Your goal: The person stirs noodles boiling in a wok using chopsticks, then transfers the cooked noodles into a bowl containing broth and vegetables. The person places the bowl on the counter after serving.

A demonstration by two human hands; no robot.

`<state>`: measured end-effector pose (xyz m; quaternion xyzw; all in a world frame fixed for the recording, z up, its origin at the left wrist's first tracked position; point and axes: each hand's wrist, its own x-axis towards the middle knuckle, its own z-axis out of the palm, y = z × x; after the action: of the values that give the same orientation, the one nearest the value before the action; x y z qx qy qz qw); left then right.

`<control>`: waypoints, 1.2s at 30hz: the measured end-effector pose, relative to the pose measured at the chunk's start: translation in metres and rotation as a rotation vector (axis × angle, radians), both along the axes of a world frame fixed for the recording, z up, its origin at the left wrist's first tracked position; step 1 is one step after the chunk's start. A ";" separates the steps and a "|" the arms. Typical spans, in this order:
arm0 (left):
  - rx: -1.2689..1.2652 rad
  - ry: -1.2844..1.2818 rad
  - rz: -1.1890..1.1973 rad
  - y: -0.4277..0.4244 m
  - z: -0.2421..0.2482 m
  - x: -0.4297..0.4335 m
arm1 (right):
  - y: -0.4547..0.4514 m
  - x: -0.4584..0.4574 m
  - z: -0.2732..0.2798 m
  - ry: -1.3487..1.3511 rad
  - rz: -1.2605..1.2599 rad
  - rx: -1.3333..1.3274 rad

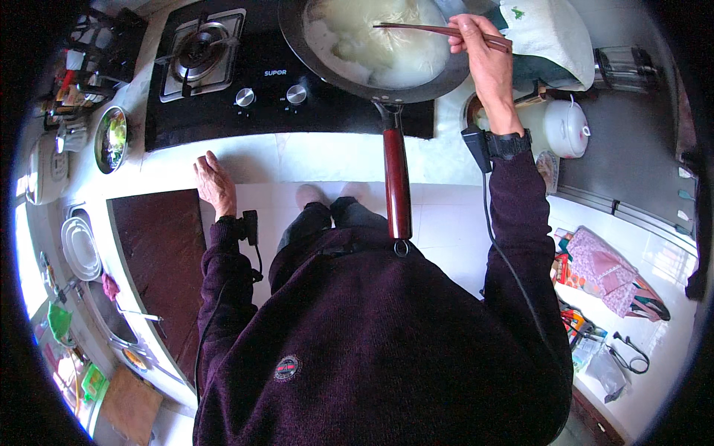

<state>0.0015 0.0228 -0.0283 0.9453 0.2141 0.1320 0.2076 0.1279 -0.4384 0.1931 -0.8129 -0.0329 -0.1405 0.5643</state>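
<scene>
My right hand (484,58) grips a pair of dark wooden chopsticks (440,30) whose tips reach over the wok (357,88) at the top of the view. Noodles (397,28) lie in cloudy, foamy liquid inside the wok. Its reddish wooden handle (397,184) points towards my body. The wok stands on the right side of a black Supor gas hob (223,120). My left hand (215,181), fingers loosely curled, rests at the counter's front edge and shows nothing in it. Whether the liquid boils cannot be told.
An unused-looking burner (199,49) is on the hob's left. A bowl of chopped greens (111,139) stands left of the hob. Right of the wok are a cloth-covered object (552,39) and a white lidded pot (566,129). A sink (109,312) lies at left.
</scene>
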 end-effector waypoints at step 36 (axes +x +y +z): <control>0.262 -0.004 0.113 -0.010 -0.019 0.015 | -0.068 0.003 0.014 0.219 -0.019 -0.223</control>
<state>0.0164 0.0131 -0.0473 0.9505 0.2474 0.1722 0.0750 0.1305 -0.5061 0.2066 -0.8812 0.0211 -0.0517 0.4694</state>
